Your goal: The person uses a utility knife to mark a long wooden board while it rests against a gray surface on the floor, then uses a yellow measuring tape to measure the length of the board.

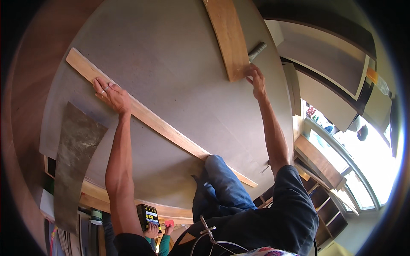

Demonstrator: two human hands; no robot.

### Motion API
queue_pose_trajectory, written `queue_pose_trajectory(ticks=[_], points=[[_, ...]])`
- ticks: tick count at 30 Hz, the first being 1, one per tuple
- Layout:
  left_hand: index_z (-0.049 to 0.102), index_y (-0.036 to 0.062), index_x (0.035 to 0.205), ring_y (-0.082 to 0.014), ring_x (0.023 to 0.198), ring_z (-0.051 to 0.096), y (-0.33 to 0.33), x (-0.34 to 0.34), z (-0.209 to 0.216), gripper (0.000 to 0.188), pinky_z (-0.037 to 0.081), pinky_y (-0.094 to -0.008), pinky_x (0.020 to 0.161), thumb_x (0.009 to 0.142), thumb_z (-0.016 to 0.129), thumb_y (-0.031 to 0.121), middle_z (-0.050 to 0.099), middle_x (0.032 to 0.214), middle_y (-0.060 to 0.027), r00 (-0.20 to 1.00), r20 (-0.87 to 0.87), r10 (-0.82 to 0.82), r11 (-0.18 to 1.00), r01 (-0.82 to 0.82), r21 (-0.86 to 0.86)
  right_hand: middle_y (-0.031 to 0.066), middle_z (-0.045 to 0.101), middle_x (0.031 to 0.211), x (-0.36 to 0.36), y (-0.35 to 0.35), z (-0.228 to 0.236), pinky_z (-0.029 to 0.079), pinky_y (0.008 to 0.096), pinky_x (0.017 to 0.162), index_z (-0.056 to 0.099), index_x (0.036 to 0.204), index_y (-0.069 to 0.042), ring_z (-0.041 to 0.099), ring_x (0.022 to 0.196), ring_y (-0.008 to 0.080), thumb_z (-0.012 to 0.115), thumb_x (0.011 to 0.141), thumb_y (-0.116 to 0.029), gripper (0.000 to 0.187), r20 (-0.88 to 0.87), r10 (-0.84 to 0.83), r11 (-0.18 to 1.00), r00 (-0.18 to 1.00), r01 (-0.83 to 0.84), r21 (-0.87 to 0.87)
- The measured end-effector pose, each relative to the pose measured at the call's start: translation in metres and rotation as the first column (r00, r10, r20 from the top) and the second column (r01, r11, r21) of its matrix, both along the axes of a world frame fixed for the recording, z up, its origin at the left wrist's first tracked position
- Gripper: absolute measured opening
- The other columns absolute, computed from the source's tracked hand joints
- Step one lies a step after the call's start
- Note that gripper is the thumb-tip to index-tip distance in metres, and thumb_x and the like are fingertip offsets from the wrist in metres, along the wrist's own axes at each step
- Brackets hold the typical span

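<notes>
A long, narrow wooden strip (171, 133) lies slantwise across a large grey-brown sheet (162, 51). My left hand (113, 94) has its fingers curled over the strip near its far left end. My knee (218, 164), in blue jeans, is over the strip's nearer part. At the far right, a wider wooden board (229, 40) lies on the sheet. My right hand (256, 81) pinches this board's near right corner. Just beyond that hand is a tool with a dark ribbed handle (258, 51); its other end is hidden by the board.
A mottled grey curved offcut (77, 153) overlaps the sheet's left edge. Below, another person's hand (151, 231) is at a black and yellow can (147, 215). Shelving units (326, 213) and a bright window (363, 149) stand to the right.
</notes>
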State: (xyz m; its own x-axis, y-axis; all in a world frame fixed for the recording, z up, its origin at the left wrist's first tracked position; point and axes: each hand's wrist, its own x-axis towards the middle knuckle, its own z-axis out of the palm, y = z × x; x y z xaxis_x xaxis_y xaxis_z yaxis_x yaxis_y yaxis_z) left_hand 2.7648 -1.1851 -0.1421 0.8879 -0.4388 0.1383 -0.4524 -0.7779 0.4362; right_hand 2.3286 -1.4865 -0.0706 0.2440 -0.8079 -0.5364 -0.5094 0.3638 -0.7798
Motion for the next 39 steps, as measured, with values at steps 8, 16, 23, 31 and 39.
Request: queue_pose_trajectory(ticks=[8,16,23,31,39], points=[[0.039,-0.0073,0.145,-0.0382,0.142,0.032,0.008,0.007,0.007,0.052,0.022,-0.0507,0.118,0.099,0.037,0.017,0.032,0.154,-0.0221,0.999,0.05,0.017,0.999,-0.019,0.033,0.0116,0.063,0.13,0.043,-0.043,0.01,0.044,0.048,0.1,0.06,0.127,-0.013,0.058,0.118,0.0345,0.052,0.087,-0.004,0.042,-0.754,0.284,0.377,0.593,-0.792,-0.481],[0.033,-0.0013,0.15,-0.0314,0.149,0.024,0.016,0.013,-0.009,0.056,0.021,-0.0488,0.12,0.096,0.038,0.013,0.029,0.158,-0.0175,0.999,0.038,-0.03,0.999,0.032,-0.043,0.0107,0.059,0.124,0.021,-0.108,0.027,0.042,0.0508,0.103,0.059,0.124,-0.01,0.055,0.118,0.032,0.07,0.079,-0.014,0.046,-0.947,0.318,0.158,-0.048,-0.982,0.103],[0.031,-0.0001,0.152,-0.0403,0.147,0.023,0.021,0.01,0.002,0.056,0.016,-0.0611,0.119,0.098,0.039,0.014,0.026,0.159,-0.0169,0.995,-0.059,0.078,0.997,-0.079,-0.019,0.0179,0.061,0.096,-0.048,-0.032,0.055,0.051,0.0476,0.069,0.047,0.115,-0.004,0.063,0.08,0.0354,0.066,0.094,-0.019,0.032,-0.873,0.273,0.607,0.405,-0.777,-0.17],[0.03,0.0004,0.153,-0.0417,0.147,0.023,0.02,0.01,0.007,0.056,0.014,-0.0587,0.12,0.099,0.039,0.013,0.024,0.16,-0.0169,0.994,-0.08,0.076,0.997,-0.077,-0.012,0.0215,0.061,0.122,0.236,0.137,-0.002,0.049,0.0413,0.09,0.047,0.136,-0.009,0.063,0.105,0.0339,0.062,0.097,-0.023,0.044,-0.363,0.576,0.609,0.732,-0.681,-0.407],[0.029,-0.0002,0.153,-0.0434,0.149,0.017,0.019,0.009,0.003,0.059,0.01,-0.0599,0.12,0.097,0.038,0.016,0.021,0.161,-0.0192,0.987,-0.15,0.062,0.998,-0.064,-0.007,0.0187,0.059,0.071,0.474,0.197,-0.013,0.049,0.0439,0.067,0.047,0.134,-0.007,0.059,0.063,0.0322,0.051,0.102,-0.028,0.039,0.119,0.654,0.753,0.747,-0.626,-0.204]])
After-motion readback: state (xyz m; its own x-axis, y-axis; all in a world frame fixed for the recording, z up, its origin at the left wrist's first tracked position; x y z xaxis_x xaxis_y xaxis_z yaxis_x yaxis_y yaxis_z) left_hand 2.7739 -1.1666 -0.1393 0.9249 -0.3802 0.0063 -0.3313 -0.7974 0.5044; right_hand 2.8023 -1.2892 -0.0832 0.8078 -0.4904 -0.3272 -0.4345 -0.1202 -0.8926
